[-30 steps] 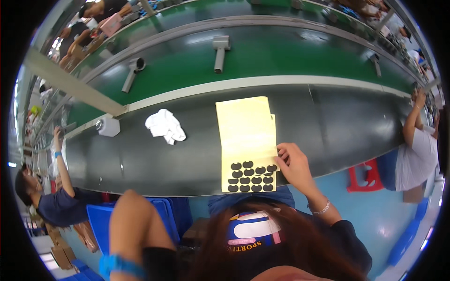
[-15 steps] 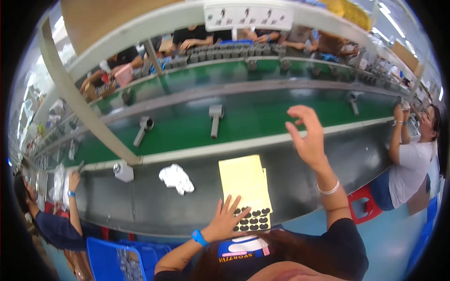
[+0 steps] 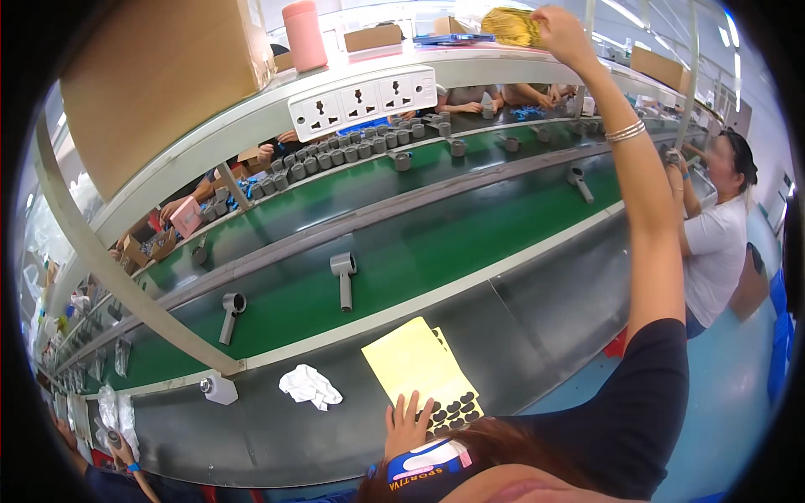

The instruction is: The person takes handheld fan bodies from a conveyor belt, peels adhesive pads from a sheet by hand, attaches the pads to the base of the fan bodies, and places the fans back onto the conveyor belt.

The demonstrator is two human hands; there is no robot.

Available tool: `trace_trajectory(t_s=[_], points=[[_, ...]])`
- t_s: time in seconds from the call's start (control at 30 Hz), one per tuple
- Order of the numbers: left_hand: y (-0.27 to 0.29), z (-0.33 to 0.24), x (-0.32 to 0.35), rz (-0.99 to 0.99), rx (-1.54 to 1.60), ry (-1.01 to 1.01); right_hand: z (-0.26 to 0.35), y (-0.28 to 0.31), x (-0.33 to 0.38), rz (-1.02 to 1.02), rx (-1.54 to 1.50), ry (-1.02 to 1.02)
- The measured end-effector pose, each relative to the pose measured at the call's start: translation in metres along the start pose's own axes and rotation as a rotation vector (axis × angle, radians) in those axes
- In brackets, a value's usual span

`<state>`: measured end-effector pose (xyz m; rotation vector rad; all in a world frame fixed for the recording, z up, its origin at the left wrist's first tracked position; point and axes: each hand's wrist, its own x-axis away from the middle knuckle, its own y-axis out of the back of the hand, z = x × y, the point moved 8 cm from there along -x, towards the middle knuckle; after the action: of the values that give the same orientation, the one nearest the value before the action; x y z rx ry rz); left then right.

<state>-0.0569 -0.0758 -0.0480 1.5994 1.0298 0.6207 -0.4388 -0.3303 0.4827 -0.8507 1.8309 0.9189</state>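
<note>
My left hand [image 3: 407, 426] lies flat with spread fingers on yellow sheets [image 3: 417, 356] of dark round stickers, at the near edge of the black worktop. The rows of stickers [image 3: 457, 412] show beside its fingertips. High up, my right hand [image 3: 566, 35] reaches to the overhead shelf. Its bent fingers close at the right end of a yellow bundle [image 3: 510, 27]; the fingertips are partly hidden. A crumpled white cloth [image 3: 310, 387] and a small white bottle [image 3: 220, 389] stand left of the sheets.
Grey handheld fan bodies [image 3: 343, 281] lie on the green conveyor [image 3: 402, 281] beyond the worktop. A white frame post [image 3: 138, 268] rises at the left, below a shelf with a socket strip [image 3: 360, 102], pink bottle [image 3: 304, 35] and large carton [image 3: 159, 92]. Co-workers sit at both sides.
My right hand has risen from above the worktop to the yellow bundle on the shelf. My left hand stays on the sheets. The view has tilted and shifted upward.
</note>
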Motion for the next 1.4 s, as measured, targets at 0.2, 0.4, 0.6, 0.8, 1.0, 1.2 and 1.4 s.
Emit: trace_trajectory(t_s=[0.2,0.4,0.6,0.8,1.0,1.2,1.4], points=[[-0.008,0.007,0.006,-0.027,0.025,0.038,-0.008,-0.061,-0.024,0.413,1.084,-0.498],[-0.013,0.009,0.003,-0.061,0.055,0.031,-0.065,-0.048,-0.017,0.398,1.146,-0.485],[-0.018,0.009,0.002,-0.060,0.031,0.015,-0.042,-0.058,-0.024,0.621,1.161,-0.017],[-0.019,0.011,0.001,-0.009,0.017,0.029,-0.111,-0.026,-0.011,0.278,0.525,-0.917],[-0.015,0.008,0.001,0.014,0.036,0.036,-0.121,-0.017,-0.021,0.310,0.904,-0.749],[-0.015,0.008,0.001,-0.018,0.025,0.024,-0.106,-0.002,-0.028,0.187,0.988,-0.573],[-0.019,0.009,0.000,-0.044,0.057,0.019,-0.085,0.016,-0.040,0.064,1.072,-0.390]])
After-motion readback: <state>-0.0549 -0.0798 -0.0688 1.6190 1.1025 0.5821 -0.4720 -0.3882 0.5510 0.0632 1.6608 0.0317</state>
